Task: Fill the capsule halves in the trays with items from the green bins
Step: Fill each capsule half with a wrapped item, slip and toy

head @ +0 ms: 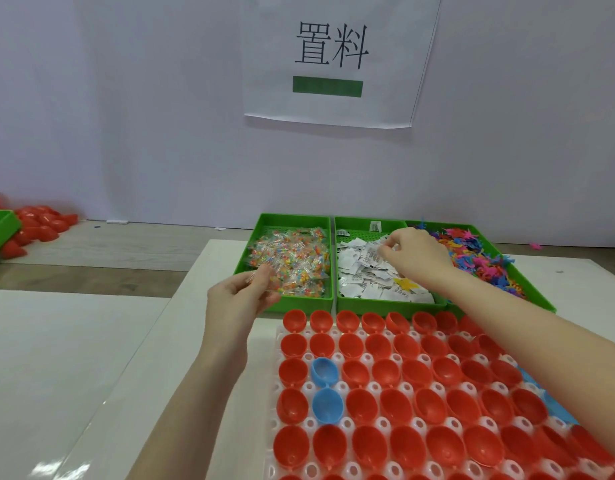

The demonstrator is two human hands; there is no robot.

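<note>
A white tray [337,391] in front of me holds rows of empty red capsule halves [389,372] and two blue capsule halves [325,388]. Behind it stand three green bins. The left bin [262,237] holds clear packets of coloured beads [292,258], the middle bin [354,223] white paper slips [365,275], the right bin [528,289] colourful plastic figures [472,251]. My left hand [242,299] pinches clear bead packets at the left bin's near corner. My right hand [413,256] reaches into the middle bin, fingers pinching paper slips.
A pile of red capsule halves [39,225] and another green bin [1,228] lie far left on the wooden table. A wall with a paper sign [330,60] rises right behind the bins. White boards [56,358] cover the table at left.
</note>
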